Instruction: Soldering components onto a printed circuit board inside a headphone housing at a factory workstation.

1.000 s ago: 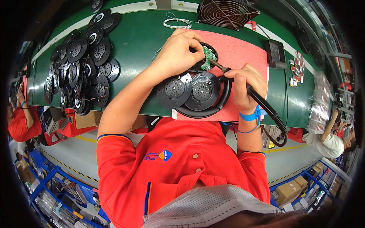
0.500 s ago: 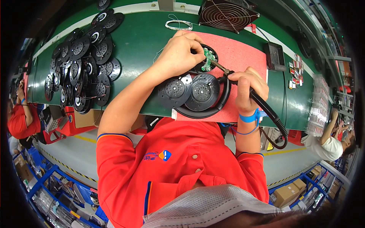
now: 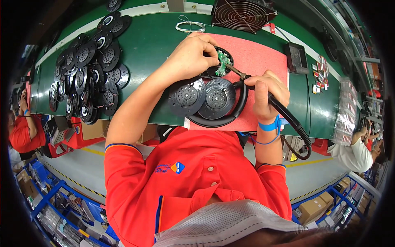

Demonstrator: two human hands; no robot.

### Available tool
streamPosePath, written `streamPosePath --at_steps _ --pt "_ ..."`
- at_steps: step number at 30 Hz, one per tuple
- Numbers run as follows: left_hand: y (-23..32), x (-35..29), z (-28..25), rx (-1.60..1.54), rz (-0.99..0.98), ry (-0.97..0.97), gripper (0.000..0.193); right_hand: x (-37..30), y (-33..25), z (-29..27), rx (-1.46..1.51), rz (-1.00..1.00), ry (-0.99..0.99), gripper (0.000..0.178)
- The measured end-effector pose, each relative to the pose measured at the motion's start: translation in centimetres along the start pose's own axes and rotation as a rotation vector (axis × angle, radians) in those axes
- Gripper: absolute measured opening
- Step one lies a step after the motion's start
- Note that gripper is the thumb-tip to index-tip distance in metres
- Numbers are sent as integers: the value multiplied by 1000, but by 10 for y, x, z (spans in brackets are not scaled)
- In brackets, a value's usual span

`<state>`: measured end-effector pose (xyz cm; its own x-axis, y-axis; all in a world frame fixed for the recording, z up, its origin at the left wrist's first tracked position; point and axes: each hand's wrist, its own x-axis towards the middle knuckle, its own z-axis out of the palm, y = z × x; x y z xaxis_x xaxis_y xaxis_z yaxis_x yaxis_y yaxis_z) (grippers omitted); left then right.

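A soldering iron [image 3: 285, 113] is gripped in my right hand [image 3: 268, 95]. Its metal tip reaches the right side of a green circuit board [image 3: 223, 64], which sits inside a round black housing. My left hand [image 3: 192, 57] has thumb and fingers pinched at the board's left edge; whatever is between them is too small to make out. Just below lie two round black speaker plates with central holes, the left plate [image 3: 187, 97] and the right plate [image 3: 217, 99]. A curved black headband [image 3: 243, 102] bends around them on the right and below.
A pink mat [image 3: 263, 57] lies under the work on the green bench [image 3: 152, 37]. Several black speaker discs [image 3: 84, 53] are heaped at left. Farther back are a wire coil [image 3: 190, 27] and a fan [image 3: 245, 15]. A black tray [image 3: 297, 57] and small red-and-white parts [image 3: 320, 74] stand at right.
The whole view has shifted slightly to the left. Both hands keep nearly the same pose, with the iron tip still at the circuit board.
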<state>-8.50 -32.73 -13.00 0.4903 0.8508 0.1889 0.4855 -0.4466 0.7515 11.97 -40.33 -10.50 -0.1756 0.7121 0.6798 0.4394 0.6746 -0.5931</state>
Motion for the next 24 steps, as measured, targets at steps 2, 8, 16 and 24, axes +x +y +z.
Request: streamPosePath --at_steps 2,8,16,24 --pt "0 1 -2 -18 -8 -32 13 -1 1 1 6 -4 7 25" --pt "2 4 -5 43 0 -108 11 0 2 1 12 -20 -7 24" --pt "2 5 -7 54 -12 -138 10 0 -1 1 -6 -4 -44 24" --pt "4 8 -11 22 -33 -188 10 0 -1 2 -5 0 -48 23"
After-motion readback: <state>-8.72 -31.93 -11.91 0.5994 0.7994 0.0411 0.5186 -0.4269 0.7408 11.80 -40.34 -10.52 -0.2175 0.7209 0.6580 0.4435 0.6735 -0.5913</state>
